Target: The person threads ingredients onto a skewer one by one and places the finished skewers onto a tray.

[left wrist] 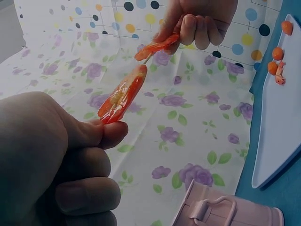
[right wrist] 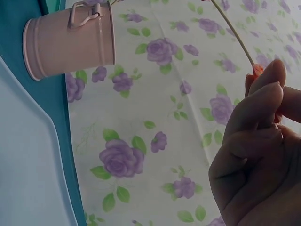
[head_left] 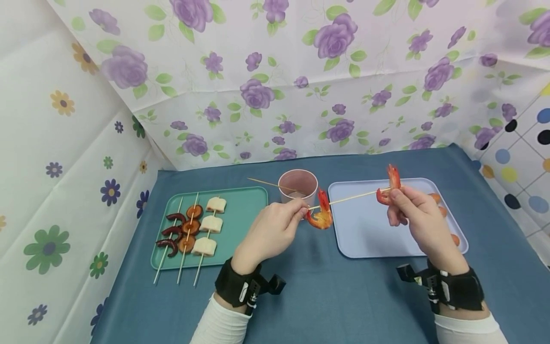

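Note:
Over the table, my left hand (head_left: 270, 231) pinches a thin wooden skewer (head_left: 356, 197) between thumb and forefinger. A glossy orange-red shrimp (head_left: 321, 220) sits on the skewer right beside those fingertips. At the skewer's other end, my right hand (head_left: 423, 217) grips a second shrimp (head_left: 394, 177), its red tail pointing up. The left wrist view shows the near shrimp (left wrist: 123, 96) in line with the far one (left wrist: 157, 45). From the right wrist, curled fingers hide most of the second shrimp (right wrist: 257, 70).
Behind the left hand stands a pink cup (right wrist: 70, 44) with another skewer (head_left: 262, 181) leaning out. A green tray (head_left: 247, 215) at left carries three loaded skewers. The pale blue tray (head_left: 365, 241) at right bears several small orange pieces (head_left: 455, 240), partly behind the right hand.

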Motion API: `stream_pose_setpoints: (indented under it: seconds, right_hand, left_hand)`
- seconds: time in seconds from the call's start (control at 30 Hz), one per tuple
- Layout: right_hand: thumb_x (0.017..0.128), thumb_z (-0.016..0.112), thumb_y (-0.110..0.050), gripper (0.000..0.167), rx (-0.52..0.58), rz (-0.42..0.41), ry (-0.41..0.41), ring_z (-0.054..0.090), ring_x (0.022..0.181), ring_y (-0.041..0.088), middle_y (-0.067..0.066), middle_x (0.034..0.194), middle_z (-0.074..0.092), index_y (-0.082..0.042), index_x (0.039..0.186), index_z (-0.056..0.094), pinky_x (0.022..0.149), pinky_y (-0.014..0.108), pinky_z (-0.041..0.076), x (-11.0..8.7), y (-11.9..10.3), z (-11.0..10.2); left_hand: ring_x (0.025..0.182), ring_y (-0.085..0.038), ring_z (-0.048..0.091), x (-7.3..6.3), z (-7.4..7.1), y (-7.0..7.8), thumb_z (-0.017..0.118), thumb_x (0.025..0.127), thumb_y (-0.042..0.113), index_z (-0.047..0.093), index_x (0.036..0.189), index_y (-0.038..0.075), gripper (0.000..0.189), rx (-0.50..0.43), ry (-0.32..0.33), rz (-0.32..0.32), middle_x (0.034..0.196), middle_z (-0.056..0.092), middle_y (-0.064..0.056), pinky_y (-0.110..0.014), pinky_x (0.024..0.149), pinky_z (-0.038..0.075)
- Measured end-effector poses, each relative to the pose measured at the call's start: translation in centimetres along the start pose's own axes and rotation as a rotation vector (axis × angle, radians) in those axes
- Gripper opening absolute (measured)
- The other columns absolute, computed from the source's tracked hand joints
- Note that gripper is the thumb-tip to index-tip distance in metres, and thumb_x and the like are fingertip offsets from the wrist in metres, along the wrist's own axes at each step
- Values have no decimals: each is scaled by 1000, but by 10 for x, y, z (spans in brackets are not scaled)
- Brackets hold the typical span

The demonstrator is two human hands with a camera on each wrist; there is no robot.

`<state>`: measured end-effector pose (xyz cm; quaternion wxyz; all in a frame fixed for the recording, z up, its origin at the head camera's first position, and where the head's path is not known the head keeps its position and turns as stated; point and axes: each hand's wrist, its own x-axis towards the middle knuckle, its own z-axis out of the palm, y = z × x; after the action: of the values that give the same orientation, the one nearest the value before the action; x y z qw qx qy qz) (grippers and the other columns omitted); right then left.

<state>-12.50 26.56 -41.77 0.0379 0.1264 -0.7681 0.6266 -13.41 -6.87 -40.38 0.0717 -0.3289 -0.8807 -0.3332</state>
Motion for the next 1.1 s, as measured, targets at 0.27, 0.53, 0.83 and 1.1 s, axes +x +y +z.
stream_pose_setpoints:
  seconds: [0.27, 0.53, 0.83, 1.1]
  right_hand:
    - [117, 49, -20, 27, -176, -18, -242, 56, 66, 23, 3, 71, 65, -7, 104, 69, 65, 34, 46, 2, 4, 26]
    - [115, 52, -20, 31, -205, -27, -256, 57, 67, 22, 0, 69, 66, -13, 89, 68, 65, 33, 46, 3, 6, 36]
    - [115, 54, -18, 31, -192, -38, -262, 57, 67, 22, 0, 68, 66, -13, 89, 70, 65, 34, 45, 3, 7, 38]
    - [115, 54, -21, 31, -217, -29, -254, 57, 65, 21, -2, 66, 66, -14, 91, 72, 64, 33, 45, 3, 7, 38]
  left_hand:
    - [61, -9, 47, 4, 13, 8, 59, 112, 17, 70, 110, 12, 13, 19, -65, 34, 75, 53, 6, -26, 57, 38]
    - [59, -9, 47, 4, 16, 9, 62, 111, 17, 72, 109, 12, 11, 33, -57, 10, 72, 52, 7, -26, 55, 37]
    - [54, -7, 44, 2, 16, 6, 67, 109, 32, 72, 105, 18, 15, -56, -33, -16, 65, 47, 9, -28, 51, 34]
    - [51, -8, 42, 3, 16, 6, 74, 104, 31, 72, 105, 17, 14, -33, -38, -28, 62, 44, 8, -28, 48, 31]
